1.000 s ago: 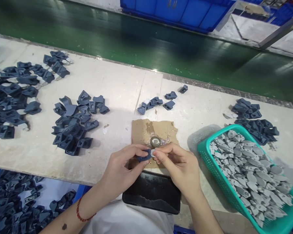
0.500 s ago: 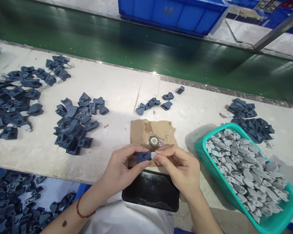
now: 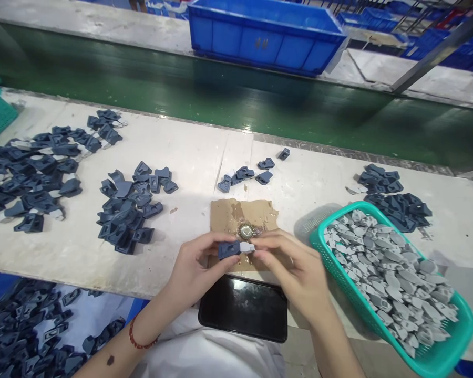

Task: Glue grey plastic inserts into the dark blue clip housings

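Note:
Between thumb and fingers, my left hand pinches a dark blue plastic part with a recess in its face. A light grey plastic piece sticks out of its right end. My right hand has thumb and forefinger at the far end of that grey piece, closed on its tip. Just beyond the fingers, a small round shiny metal-rimmed thing rests on a stained piece of brown cardboard. Below my hands lies a black phone-like slab.
A green basket of grey pieces stands at the right. Dark blue parts lie in piles at left, centre-left and right. More fill a bin at lower left. Beyond runs a green conveyor belt and a blue crate.
The right fingers have drawn back slightly to the right, so more of the grey piece shows beside the blue part. The whole view has tipped upward a little.

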The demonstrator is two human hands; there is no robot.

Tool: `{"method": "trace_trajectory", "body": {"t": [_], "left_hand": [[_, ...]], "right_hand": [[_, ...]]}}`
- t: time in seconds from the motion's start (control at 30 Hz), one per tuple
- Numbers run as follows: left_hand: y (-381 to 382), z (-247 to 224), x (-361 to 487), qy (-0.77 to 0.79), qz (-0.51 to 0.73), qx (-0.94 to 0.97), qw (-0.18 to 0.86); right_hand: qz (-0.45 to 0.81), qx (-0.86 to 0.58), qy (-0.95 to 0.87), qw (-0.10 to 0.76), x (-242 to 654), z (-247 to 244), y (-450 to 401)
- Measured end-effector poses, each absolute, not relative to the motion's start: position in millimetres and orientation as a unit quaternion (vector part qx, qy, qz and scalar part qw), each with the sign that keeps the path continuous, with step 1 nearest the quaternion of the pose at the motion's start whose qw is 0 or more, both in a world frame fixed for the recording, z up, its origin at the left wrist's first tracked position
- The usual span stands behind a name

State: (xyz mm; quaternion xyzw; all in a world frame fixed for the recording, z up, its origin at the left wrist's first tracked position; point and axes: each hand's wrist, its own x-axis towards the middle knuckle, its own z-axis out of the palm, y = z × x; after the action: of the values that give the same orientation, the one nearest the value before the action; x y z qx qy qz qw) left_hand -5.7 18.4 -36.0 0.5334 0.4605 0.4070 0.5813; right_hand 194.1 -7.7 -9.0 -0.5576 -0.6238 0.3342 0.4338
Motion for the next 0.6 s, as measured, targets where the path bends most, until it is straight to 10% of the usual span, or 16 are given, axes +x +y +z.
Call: {"method": "trace_trajectory", "body": {"t": [0.2, 0.33, 0.6], "left_hand": [[32.6, -32.9, -14.7, 0.517, 0.407, 0.514, 0.55], [59.8, -20.0, -19.4, 0.543, 0.343, 0.626, 0.443], [107.9, -25.1, -9.3, 0.499, 0.324, 0.703, 0.389]], "right_hand": [[0.068, -0.792, -0.513, 0.325, 262.3, 6.0, -22.7], [0.103, -0.848, -0.483, 0.191, 295.7, -7.6, -23.1], [0.125, -0.853, -0.469, 0.193, 293.1, -12.2, -13.6]]}}
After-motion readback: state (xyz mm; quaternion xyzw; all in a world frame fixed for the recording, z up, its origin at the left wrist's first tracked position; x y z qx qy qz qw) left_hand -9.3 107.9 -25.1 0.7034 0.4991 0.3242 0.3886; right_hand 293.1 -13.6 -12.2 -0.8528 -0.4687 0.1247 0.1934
